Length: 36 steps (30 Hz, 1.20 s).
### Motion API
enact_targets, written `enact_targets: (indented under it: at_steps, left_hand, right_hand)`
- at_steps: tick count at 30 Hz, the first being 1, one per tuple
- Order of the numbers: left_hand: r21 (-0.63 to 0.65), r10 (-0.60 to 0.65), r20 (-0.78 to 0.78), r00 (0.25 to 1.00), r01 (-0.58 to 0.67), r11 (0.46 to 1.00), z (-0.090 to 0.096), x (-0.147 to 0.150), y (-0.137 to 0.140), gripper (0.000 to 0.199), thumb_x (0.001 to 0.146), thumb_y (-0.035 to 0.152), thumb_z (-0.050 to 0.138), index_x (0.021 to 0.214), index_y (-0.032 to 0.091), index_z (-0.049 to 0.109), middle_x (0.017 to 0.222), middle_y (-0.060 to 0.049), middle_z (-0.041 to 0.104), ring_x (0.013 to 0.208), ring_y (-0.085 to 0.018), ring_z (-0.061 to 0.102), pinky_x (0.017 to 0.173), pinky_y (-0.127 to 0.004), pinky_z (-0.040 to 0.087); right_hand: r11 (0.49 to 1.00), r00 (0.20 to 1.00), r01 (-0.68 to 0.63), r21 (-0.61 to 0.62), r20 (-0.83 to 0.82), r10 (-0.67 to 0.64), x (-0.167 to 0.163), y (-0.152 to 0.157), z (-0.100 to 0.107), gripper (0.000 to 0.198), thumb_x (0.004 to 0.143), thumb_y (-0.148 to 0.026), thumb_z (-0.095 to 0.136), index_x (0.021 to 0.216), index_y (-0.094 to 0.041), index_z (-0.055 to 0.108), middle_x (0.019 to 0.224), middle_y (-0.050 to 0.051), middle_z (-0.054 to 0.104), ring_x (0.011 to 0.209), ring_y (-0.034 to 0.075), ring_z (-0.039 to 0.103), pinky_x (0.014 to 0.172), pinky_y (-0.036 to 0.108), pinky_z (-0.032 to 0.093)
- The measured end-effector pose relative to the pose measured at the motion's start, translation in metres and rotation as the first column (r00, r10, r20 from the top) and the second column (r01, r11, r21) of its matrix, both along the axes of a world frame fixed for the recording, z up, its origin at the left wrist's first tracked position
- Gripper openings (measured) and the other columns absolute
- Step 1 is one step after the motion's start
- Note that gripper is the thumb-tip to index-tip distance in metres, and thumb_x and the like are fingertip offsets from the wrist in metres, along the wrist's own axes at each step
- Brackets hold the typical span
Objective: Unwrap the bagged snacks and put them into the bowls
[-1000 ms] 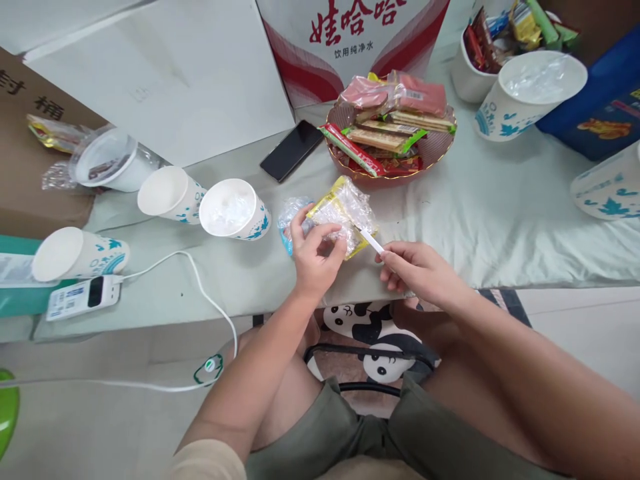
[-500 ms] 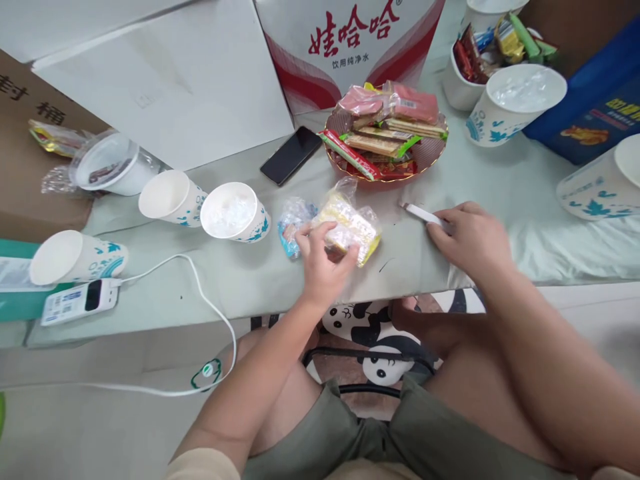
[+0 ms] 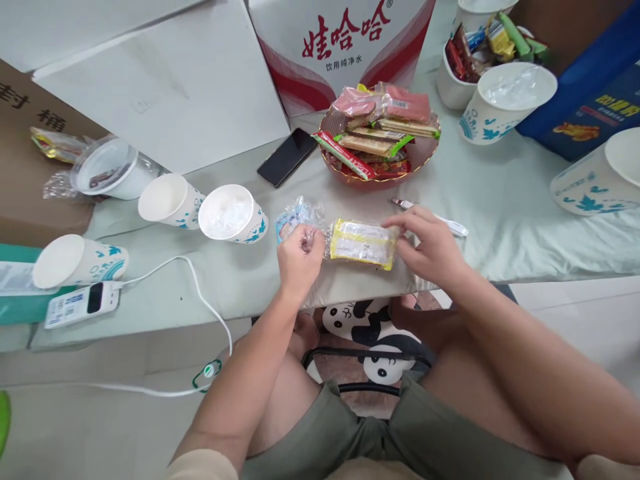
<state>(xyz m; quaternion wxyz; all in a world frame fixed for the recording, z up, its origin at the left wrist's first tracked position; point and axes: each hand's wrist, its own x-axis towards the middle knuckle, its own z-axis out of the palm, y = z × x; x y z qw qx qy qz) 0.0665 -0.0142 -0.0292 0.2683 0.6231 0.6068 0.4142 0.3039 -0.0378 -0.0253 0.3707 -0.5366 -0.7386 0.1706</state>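
A clear and yellow wrapped snack packet (image 3: 363, 243) lies flat near the table's front edge, stretched out between my hands. My left hand (image 3: 300, 263) is closed in a fist on the clear wrapper at its left end. At the right end, the thumb and fingers of my right hand (image 3: 430, 243) grip the wrapper edge. Just beyond my right hand rests a slim white-handled cutter knife (image 3: 455, 227), its middle partly hidden by the fingers. A crumpled blue and clear wrapper (image 3: 295, 217) lies just behind my left hand.
Behind stands a red gold-rimmed bowl (image 3: 380, 173) of wrapped snacks, beside a black phone (image 3: 287, 158). Paper cups (image 3: 255, 217) stand to the left, near a white power bank (image 3: 83, 305) with a cable. More cups (image 3: 487, 120) and a white tub (image 3: 453, 87) are at right.
My right hand has let go of the cutter knife and moved left to the packet. The packet has been turned and laid flat, and my left hand has closed on its left end.
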Motion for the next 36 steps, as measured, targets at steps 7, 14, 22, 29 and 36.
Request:
enact_targets:
  at_steps: [7,14,22,29,36]
  left_hand:
    - [0.024,0.090,0.005,0.996,-0.090,0.996,0.005,-0.015,0.000,0.025,0.087,0.028,0.058,0.064,0.021,0.052,0.054,0.005,0.047,0.053,-0.011,0.046,0.054,-0.025,0.036]
    - [0.404,0.063,-0.241,0.969,0.041,0.914,0.003,-0.029,-0.006,0.025,0.080,0.033,0.067,0.101,0.019,0.069,0.100,-0.008,0.064,0.090,-0.021,0.061,0.082,-0.037,0.051]
    - [0.427,-0.051,-0.536,0.843,0.323,0.844,0.005,-0.021,-0.015,0.010,0.080,0.019,0.068,0.070,0.023,0.070,0.109,-0.008,0.068,0.116,-0.029,0.058,0.102,-0.050,0.044]
    - [0.398,-0.276,-0.503,0.819,0.503,0.767,0.014,-0.028,-0.031,0.011,0.077,0.017,0.066,0.069,0.024,0.066,0.081,-0.003,0.073,0.083,-0.020,0.068,0.079,-0.037,0.054]
    - [0.032,-0.513,-0.410,0.754,0.574,0.818,0.017,-0.023,-0.045,0.014,0.080,0.023,0.057,0.074,0.024,0.069,0.069,-0.001,0.070,0.050,-0.011,0.053,0.058,-0.027,0.045]
  right_hand:
    - [0.972,0.971,0.235,-0.008,-0.032,-0.236,0.045,-0.002,0.001,0.018,0.073,-0.011,0.051,0.065,-0.024,0.060,0.085,0.005,0.066,0.084,0.024,0.066,0.084,0.044,0.052]
    - [0.921,0.945,0.327,0.215,-0.046,-0.324,0.042,-0.012,0.010,0.023,0.080,-0.015,0.050,0.091,-0.025,0.067,0.100,0.010,0.073,0.099,0.029,0.067,0.089,0.047,0.051]
    - [0.983,0.949,-0.171,0.065,0.281,0.146,-0.007,-0.025,0.023,0.023,0.096,-0.026,0.048,0.088,-0.022,0.070,0.075,0.005,0.073,0.073,0.019,0.067,0.073,0.034,0.047]
    - [0.967,0.899,-0.066,-0.247,0.407,0.165,-0.012,-0.027,0.022,0.031,0.094,-0.031,0.045,0.098,-0.024,0.075,0.072,0.004,0.073,0.059,0.018,0.060,0.055,0.030,0.034]
    - [0.992,0.890,0.106,-0.066,0.452,-0.065,-0.036,-0.017,0.022,0.033,0.094,-0.030,0.048,0.116,-0.025,0.072,0.090,0.009,0.075,0.076,0.025,0.066,0.063,0.035,0.045]
